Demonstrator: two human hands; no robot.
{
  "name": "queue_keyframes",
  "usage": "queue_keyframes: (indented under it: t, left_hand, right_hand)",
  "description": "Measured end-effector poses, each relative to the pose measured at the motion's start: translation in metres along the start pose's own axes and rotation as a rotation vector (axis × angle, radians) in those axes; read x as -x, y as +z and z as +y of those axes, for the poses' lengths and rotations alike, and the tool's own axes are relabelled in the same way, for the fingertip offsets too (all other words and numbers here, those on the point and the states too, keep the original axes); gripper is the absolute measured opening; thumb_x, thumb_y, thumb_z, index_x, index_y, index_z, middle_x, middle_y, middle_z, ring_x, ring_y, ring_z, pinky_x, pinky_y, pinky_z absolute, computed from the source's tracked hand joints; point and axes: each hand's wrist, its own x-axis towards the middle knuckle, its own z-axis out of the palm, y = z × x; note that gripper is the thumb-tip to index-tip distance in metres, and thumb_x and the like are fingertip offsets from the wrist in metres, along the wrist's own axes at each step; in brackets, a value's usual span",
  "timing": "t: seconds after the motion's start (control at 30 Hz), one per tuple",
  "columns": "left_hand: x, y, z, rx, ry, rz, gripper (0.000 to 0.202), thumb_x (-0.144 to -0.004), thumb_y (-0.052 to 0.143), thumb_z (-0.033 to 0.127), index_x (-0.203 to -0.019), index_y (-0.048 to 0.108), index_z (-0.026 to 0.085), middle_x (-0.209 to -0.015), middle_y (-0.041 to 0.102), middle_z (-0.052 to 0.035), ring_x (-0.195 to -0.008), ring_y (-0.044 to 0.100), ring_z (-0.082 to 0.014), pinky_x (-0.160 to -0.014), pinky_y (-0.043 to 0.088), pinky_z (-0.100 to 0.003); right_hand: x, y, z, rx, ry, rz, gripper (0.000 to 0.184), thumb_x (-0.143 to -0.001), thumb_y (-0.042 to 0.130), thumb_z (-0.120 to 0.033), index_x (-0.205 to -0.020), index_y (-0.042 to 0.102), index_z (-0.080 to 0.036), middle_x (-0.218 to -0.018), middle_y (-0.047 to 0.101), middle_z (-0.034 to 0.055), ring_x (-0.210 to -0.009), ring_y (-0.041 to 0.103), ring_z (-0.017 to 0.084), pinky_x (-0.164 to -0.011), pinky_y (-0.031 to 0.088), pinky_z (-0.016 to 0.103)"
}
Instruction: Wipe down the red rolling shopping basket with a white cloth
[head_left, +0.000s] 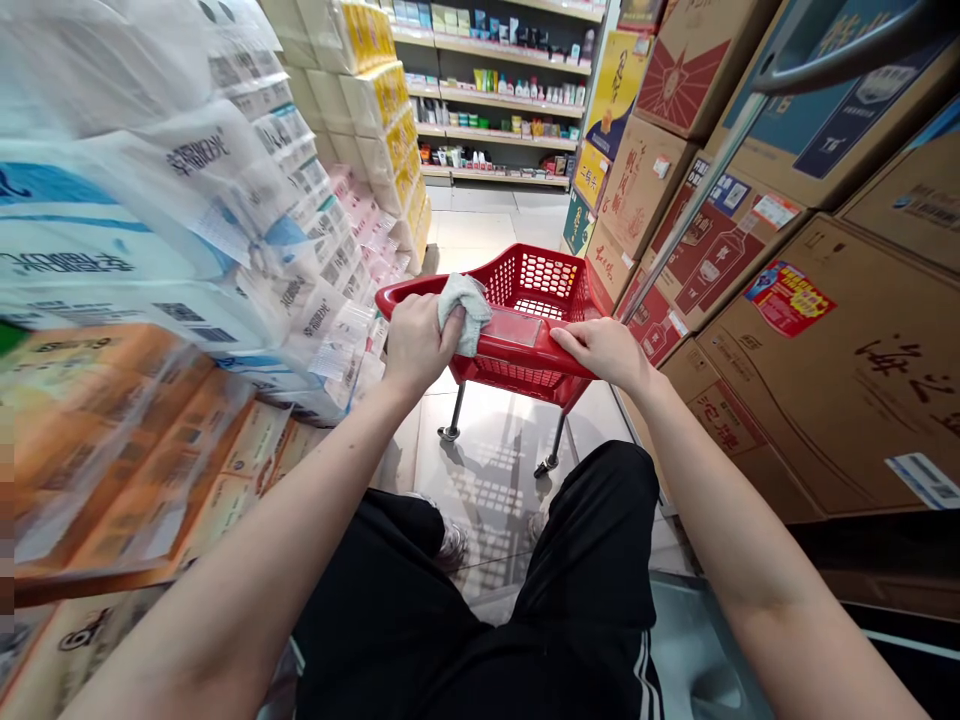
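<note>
View down two bare arms (pixel 330 480) to a small red shopping cart (pixel 551 278), upright on the pale tiled floor (pixel 463 232) of a narrow store aisle, just ahead of knees in black trousers (pixel 480 650). Along the cart's near side, a wide red handle (pixel 510 349). On its left end, the left grip (pixel 420 340), curled over the handle and pinching a pale, rumpled cloth (pixel 459 305) against it with the thumb. On its right end, the right grip (pixel 604 350), wrapped around bare plastic, thumb on top; fingers underneath hidden, so no way to tell the firmness of the squeeze. To the left, tall, blurred stacks of tissue packs (pixel 202 190); to the right, close beside the cart, piled cartons (pixel 817 390) and a slanting metal pole (pixel 697 185); beyond, stocked shelves (pixel 510 45). Likeliest trouble: unwanted rolling, because of casters (pixel 448 434) on smooth tile, with an uneven push from one side perhaps enough to swing the cart into the cartons or tissue packs. Also possible: bunching or slipping of the cloth after any loosening of the left thumb, or a caster against a shoe (pixel 452 545), given feet so near the cart's legs (pixel 457 405).
</note>
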Motion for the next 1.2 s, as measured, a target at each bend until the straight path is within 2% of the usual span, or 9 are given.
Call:
queue_keyframes:
  t: [0.1,0.23,0.43,0.57,0.63,0.7,0.8,1.07,1.2]
  left_hand:
    - [0.007,-0.002,0.0,0.012,0.024,-0.016,0.035,-0.092,0.032,0.042,-0.092,0.058,0.017,-0.093,0.062,-0.0114,-0.097,0.054,-0.0261,-0.087,0.039,-0.041]
    - [0.021,-0.006,0.006,0.051,0.086,-0.037,0.039,-0.091,0.035,0.041,-0.116,0.054,0.017,-0.12,0.057,-0.0131,-0.116,0.047,-0.0269,-0.102,0.032,-0.047]
    - [0.021,-0.011,0.029,0.063,0.25,-0.14,0.048,-0.09,0.035,0.045,-0.131,0.047,0.023,-0.141,0.045,-0.0082,-0.13,0.038,-0.025,-0.113,0.019,-0.048]
    - [0.001,-0.016,0.017,-0.014,0.25,-0.235,0.053,-0.091,0.027,0.047,-0.129,0.05,0.019,-0.134,0.052,-0.0105,-0.125,0.045,-0.0244,-0.107,0.03,-0.043]
    - [-0.012,-0.019,-0.003,-0.105,0.099,-0.284,0.057,-0.092,0.02,0.049,-0.118,0.06,0.016,-0.115,0.064,-0.0132,-0.109,0.057,-0.0251,-0.093,0.041,-0.04]
    - [-0.023,-0.022,-0.023,-0.24,-0.069,-0.326,0.067,-0.091,0.014,0.052,-0.098,0.068,0.013,-0.093,0.069,-0.0163,-0.094,0.062,-0.0275,-0.081,0.045,-0.039]
    - [-0.034,-0.024,-0.041,-0.33,-0.102,-0.407,0.069,-0.089,0.014,0.056,-0.084,0.07,0.016,-0.083,0.069,-0.0146,-0.091,0.063,-0.028,-0.079,0.044,-0.038]
    - [-0.033,-0.023,-0.022,-0.339,-0.053,-0.487,0.072,-0.086,0.014,0.058,-0.075,0.071,0.016,-0.077,0.069,-0.0154,-0.084,0.065,-0.0304,-0.073,0.043,-0.038]
    - [-0.037,-0.02,-0.014,-0.328,-0.01,-0.612,0.072,-0.085,0.015,0.059,-0.074,0.071,0.017,-0.075,0.069,-0.0149,-0.08,0.065,-0.0296,-0.069,0.043,-0.037]
  right_hand:
    - [0.0,0.001,0.0,0.064,-0.065,-0.023,0.063,-0.096,0.02,-0.049,-0.067,0.066,-0.018,-0.065,0.065,0.0042,-0.063,0.057,0.014,-0.058,0.027,0.026]
    - [-0.001,0.003,0.0,0.178,-0.104,-0.01,0.064,-0.096,0.019,-0.047,-0.065,0.066,-0.017,-0.066,0.066,0.0064,-0.062,0.057,0.015,-0.058,0.025,0.027]
    - [0.0,0.003,-0.008,0.247,-0.139,-0.01,0.067,-0.097,0.016,-0.044,-0.066,0.069,-0.016,-0.066,0.067,0.0088,-0.065,0.06,0.017,-0.057,0.023,0.028]
    - [0.001,0.003,-0.01,0.249,-0.141,-0.017,0.066,-0.097,0.017,-0.044,-0.068,0.069,-0.016,-0.068,0.068,0.0092,-0.066,0.06,0.016,-0.055,0.022,0.027]
    - [0.001,0.004,-0.009,0.238,-0.141,-0.015,0.066,-0.097,0.017,-0.043,-0.068,0.069,-0.016,-0.067,0.068,0.0089,-0.065,0.06,0.016,-0.055,0.021,0.027]
    - [0.0,0.004,-0.007,0.23,-0.14,-0.012,0.065,-0.097,0.017,-0.043,-0.066,0.069,-0.016,-0.065,0.067,0.0084,-0.063,0.06,0.016,-0.054,0.021,0.027]
    - [-0.001,0.005,-0.005,0.225,-0.131,0.005,0.065,-0.097,0.017,-0.043,-0.064,0.068,-0.017,-0.063,0.066,0.0071,-0.06,0.058,0.015,-0.054,0.02,0.027]
    - [0.003,0.003,0.015,0.182,-0.039,0.028,0.063,-0.095,0.022,-0.045,-0.063,0.068,-0.019,-0.061,0.065,0.0048,-0.061,0.058,0.014,-0.055,0.024,0.026]
    - [0.006,-0.002,0.031,0.129,0.043,0.04,0.058,-0.094,0.026,-0.044,-0.067,0.071,-0.019,-0.065,0.067,0.0045,-0.063,0.059,0.015,-0.057,0.029,0.025]
